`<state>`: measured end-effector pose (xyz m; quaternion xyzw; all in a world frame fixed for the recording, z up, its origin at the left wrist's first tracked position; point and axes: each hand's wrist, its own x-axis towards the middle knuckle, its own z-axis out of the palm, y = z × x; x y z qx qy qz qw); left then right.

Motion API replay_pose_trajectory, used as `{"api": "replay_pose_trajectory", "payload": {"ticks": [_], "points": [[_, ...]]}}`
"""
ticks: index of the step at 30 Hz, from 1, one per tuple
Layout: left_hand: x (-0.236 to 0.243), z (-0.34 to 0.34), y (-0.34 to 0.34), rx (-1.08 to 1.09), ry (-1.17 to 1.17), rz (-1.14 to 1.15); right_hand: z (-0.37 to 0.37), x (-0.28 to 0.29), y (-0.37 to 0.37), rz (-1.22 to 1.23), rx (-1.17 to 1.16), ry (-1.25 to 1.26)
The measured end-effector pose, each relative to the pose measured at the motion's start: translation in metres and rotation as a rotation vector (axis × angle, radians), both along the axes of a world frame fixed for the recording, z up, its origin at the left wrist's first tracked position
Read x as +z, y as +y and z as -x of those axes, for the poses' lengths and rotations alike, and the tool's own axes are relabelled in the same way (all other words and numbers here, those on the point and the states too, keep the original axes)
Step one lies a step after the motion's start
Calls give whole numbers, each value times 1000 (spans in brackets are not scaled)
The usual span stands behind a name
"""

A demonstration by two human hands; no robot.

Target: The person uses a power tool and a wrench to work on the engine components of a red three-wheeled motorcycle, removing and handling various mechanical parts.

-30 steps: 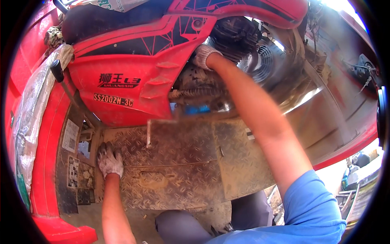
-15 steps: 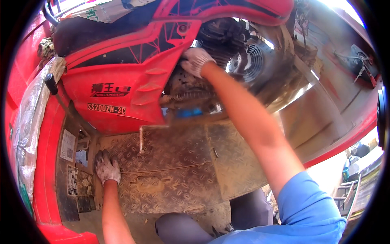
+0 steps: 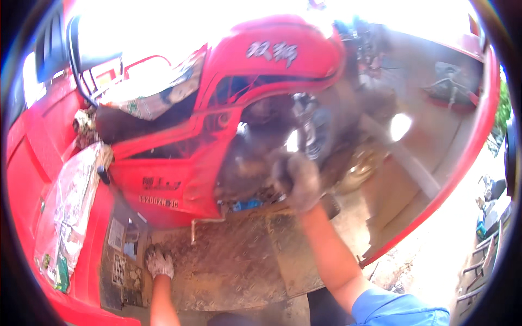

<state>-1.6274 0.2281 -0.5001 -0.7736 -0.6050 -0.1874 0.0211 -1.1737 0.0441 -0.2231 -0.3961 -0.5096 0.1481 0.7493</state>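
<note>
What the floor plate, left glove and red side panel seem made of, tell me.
Floor plate: probably steel, dull brown, with faint raised tread marks. Left glove: likely knitted fabric, matte, pale with darker fingers. Red side panel: plastic or painted metal; its smooth, slightly glossy surface leaves that open.

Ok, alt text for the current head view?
A person's gloved right hand, blurred, shows in front of the exposed engine of a red vehicle; whether it holds anything is unclear. The gloved left hand rests on the dirty metal floor plate.
</note>
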Motion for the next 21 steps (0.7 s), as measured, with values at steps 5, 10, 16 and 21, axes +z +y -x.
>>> {"api": "replay_pose_trajectory", "payload": {"ticks": [5, 10, 16, 21], "points": [[84, -45, -61, 5, 163, 88, -13, -24, -43, 197, 206, 129], [197, -200, -161, -737, -413, -317, -8, -11, -44, 25, 490, 347], [270, -307, -189, -799, -506, 255, -10, 13, -31, 46, 622, 238], [260, -334, -121, -781, -264, 35, -138, 89, 39, -83, -831, -375]]}}
